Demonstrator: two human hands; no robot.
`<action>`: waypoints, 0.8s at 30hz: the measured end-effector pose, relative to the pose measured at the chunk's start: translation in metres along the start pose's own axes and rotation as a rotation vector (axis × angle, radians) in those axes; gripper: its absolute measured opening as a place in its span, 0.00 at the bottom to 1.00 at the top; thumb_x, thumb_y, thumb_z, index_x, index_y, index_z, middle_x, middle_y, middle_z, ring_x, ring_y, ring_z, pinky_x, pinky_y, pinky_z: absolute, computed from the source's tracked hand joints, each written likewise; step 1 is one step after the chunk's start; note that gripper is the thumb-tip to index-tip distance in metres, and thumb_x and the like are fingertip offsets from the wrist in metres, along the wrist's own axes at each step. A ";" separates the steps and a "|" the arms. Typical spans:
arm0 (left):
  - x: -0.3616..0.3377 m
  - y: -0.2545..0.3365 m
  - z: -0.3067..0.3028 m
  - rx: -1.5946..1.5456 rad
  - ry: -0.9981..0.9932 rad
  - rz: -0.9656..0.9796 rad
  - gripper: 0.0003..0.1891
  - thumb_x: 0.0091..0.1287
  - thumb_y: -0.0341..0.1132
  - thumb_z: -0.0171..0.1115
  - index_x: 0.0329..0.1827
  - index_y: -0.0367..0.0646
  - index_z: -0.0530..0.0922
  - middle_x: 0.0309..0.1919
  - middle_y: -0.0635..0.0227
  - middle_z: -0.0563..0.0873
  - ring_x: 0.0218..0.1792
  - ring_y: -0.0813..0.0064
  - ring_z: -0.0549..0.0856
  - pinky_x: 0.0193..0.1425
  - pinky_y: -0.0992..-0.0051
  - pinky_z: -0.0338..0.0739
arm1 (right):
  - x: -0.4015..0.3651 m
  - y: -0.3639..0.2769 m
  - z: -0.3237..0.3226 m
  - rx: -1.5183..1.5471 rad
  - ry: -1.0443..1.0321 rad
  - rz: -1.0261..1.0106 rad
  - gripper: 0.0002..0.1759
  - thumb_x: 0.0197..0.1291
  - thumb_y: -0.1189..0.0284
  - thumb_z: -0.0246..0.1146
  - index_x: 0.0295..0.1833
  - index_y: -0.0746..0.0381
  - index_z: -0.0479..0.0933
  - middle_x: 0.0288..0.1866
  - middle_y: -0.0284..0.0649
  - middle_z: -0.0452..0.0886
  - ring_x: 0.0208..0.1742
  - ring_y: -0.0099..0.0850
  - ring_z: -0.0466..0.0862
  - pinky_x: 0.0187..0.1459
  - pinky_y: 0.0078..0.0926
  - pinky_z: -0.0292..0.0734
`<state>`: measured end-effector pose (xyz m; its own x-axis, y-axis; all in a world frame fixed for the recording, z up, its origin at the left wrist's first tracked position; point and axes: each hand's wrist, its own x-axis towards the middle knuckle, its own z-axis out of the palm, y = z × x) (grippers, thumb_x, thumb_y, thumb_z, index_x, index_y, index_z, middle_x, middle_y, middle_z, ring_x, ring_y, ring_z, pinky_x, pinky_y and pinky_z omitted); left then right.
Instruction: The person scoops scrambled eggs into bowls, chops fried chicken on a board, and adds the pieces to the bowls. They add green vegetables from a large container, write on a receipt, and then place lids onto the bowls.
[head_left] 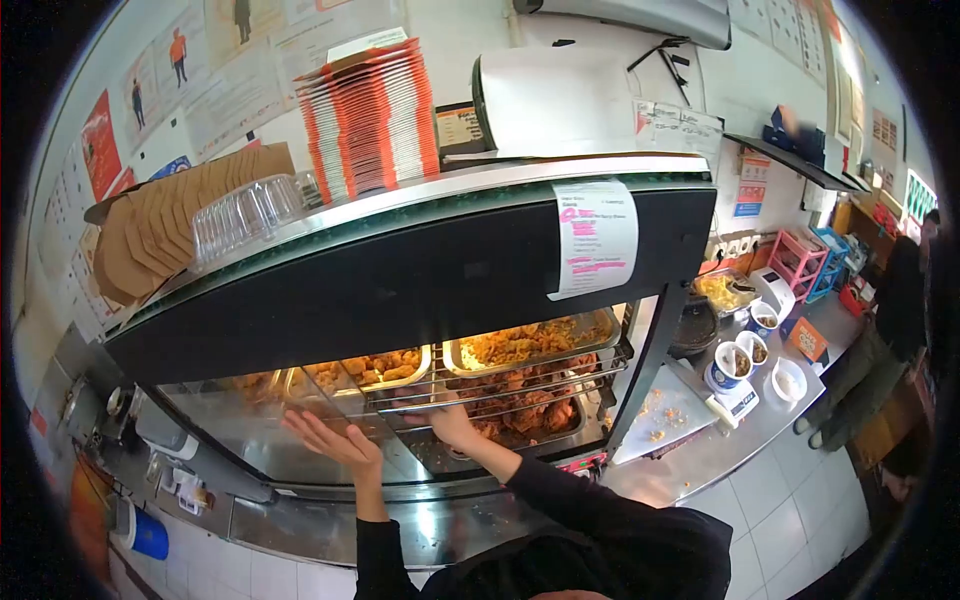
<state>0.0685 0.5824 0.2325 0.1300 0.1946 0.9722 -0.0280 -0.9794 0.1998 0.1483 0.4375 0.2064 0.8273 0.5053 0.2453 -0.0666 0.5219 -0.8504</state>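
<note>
My left hand (332, 440) is raised palm up with its fingers stretched out, in front of the sliding glass door (235, 420) of a black-topped food warming cabinet (380, 290). Nothing lies in it. My right hand (455, 425) reaches inside the cabinet below the wire rack (500, 388); its fingers are mostly hidden, and I cannot see what they touch. On the rack sit metal trays of golden fried food (530, 342). A lower tray holds darker browned chicken pieces (535, 412).
Stacked brown cardboard (190, 215), clear plastic lids (245, 215) and red-and-white striped boxes (368, 120) stand on the cabinet. Paper tubs (730, 365) and a crumb-strewn white board (665, 410) lie on the right counter. Another person (880, 320) stands at far right.
</note>
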 end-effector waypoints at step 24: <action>-0.064 0.281 0.070 -0.367 0.157 0.078 0.32 0.72 0.48 0.41 0.73 0.38 0.51 0.73 0.47 0.51 0.73 0.41 0.46 0.72 0.44 0.39 | -0.456 -0.106 -0.209 -0.602 1.075 -0.110 0.06 0.58 0.77 0.66 0.38 0.67 0.76 0.28 0.36 0.81 0.26 0.20 0.79 0.27 0.17 0.74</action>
<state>0.1221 0.2911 0.2179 -0.0388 0.1542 0.9873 -0.3875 -0.9130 0.1274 -0.1049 0.0076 0.0876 0.8692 -0.4902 0.0641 0.0639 -0.0172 -0.9978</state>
